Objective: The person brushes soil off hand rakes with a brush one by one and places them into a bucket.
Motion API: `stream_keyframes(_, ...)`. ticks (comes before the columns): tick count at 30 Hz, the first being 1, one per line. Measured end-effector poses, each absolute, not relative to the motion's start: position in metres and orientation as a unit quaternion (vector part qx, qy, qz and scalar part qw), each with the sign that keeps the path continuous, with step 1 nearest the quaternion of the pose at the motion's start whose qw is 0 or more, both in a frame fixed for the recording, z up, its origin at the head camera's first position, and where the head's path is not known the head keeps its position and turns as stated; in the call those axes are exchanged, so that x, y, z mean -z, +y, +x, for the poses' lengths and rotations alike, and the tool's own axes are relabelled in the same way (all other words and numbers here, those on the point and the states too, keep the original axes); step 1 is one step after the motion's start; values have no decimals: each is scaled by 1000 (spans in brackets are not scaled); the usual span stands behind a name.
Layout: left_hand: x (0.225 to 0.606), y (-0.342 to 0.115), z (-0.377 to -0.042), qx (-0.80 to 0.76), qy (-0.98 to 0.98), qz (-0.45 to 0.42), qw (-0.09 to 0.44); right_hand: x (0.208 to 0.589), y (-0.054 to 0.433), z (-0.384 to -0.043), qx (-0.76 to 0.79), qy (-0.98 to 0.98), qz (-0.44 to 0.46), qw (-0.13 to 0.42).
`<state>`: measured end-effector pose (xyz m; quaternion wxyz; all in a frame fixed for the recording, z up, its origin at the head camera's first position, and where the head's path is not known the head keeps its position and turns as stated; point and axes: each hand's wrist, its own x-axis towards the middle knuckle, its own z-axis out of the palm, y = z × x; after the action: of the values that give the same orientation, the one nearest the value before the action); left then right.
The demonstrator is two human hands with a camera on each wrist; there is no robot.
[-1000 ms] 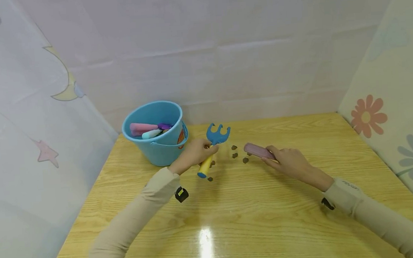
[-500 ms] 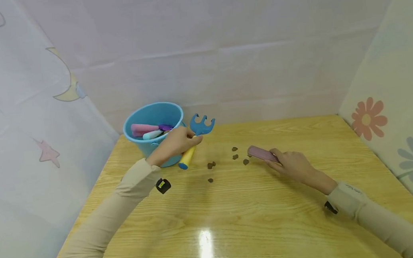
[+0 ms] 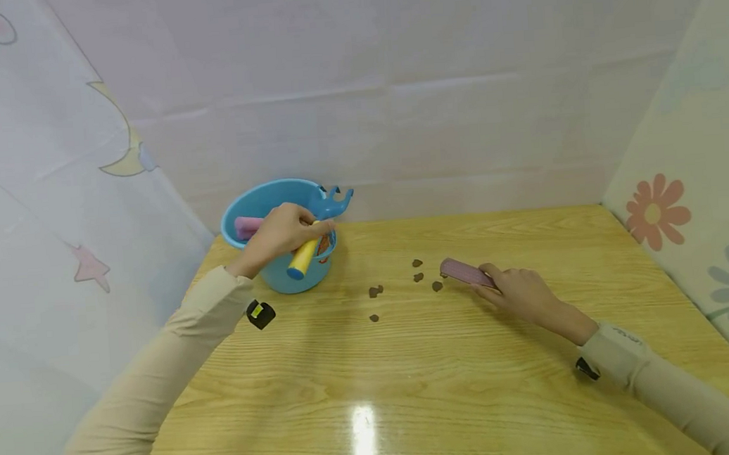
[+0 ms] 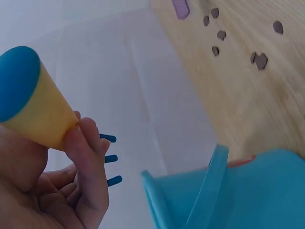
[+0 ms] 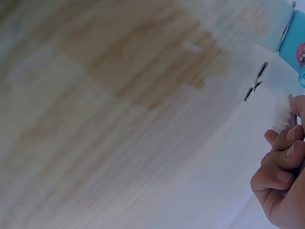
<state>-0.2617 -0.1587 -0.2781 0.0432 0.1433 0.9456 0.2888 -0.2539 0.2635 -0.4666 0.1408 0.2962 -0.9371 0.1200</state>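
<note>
In the head view my left hand (image 3: 281,230) grips a toy hand rake with a yellow handle (image 3: 304,260) and a blue three-pronged head (image 3: 332,203). It holds the rake over the right rim of a light blue bucket (image 3: 295,278). The left wrist view shows thumb and fingers round the yellow handle (image 4: 50,112), with the prongs behind them. My right hand (image 3: 521,292) holds a mauve brush (image 3: 465,271) just above the table. White bristles (image 5: 282,117) show in the right wrist view. Several small brown bits (image 3: 437,286) lie left of the brush.
A pink handle (image 3: 247,226) sticks up inside the bucket; my left hand hides the other contents. More brown bits (image 3: 375,291) lie between bucket and brush on the wooden table (image 3: 413,379). A pale cloth wall (image 3: 434,138) stands behind, with patterned cloth at both sides.
My left hand has carried the rake leftward and away from me, from above the brown bits to over the bucket's rim. The right hand and brush have hardly moved.
</note>
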Motion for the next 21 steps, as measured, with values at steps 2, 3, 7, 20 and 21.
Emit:
stream_keyframes(2,275,-163,-265,-278,950,139,33,467,264,-254,-120,-935,299,146)
stream_keyframes(3,273,-165,-265,-275,951,137,29,467,264,-254,-120,-935,301,148)
stream_keyframes(7,268,-172,-268,-251,959,132,16,467,265,-255,-124,-933,303,149)
stream_keyframes(20,250,-199,-281,-194,973,118,35,468,267,-252,-123,-931,305,159)
stream_keyframes(21,248,-200,-282,-189,974,117,45,468,267,-252,-123,-931,304,159)
